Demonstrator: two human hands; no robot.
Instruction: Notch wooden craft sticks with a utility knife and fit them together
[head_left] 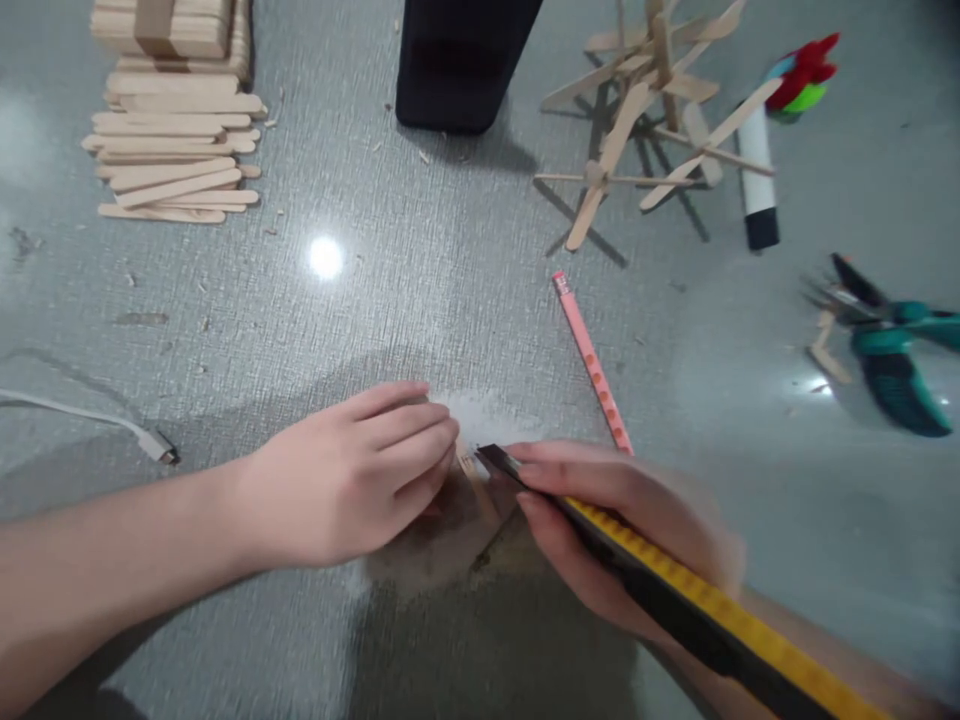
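My right hand point(615, 530) grips a yellow and black utility knife point(675, 590), its dark blade tip pointing up and left. Just left of that tip lies a thin popsicle stick point(477, 482), with small dark marks near its upper end. My left hand point(360, 475) is closed, its fingertips curled around the upper end of this stick, so part of it is hidden. The blade tip is very close to the stick; whether they touch I cannot tell. A whitish patch of fine dust or scraped surface point(487, 412) shows behind the fingertips.
A pink pencil point(591, 358) lies beyond my right hand. Popsicle sticks point(176, 150) are piled at upper left, near a black object point(457, 70). A stick structure point(637, 130), a marker point(757, 180) and teal-handled pliers point(892, 340) are at right. A white cable point(90, 408) lies left.
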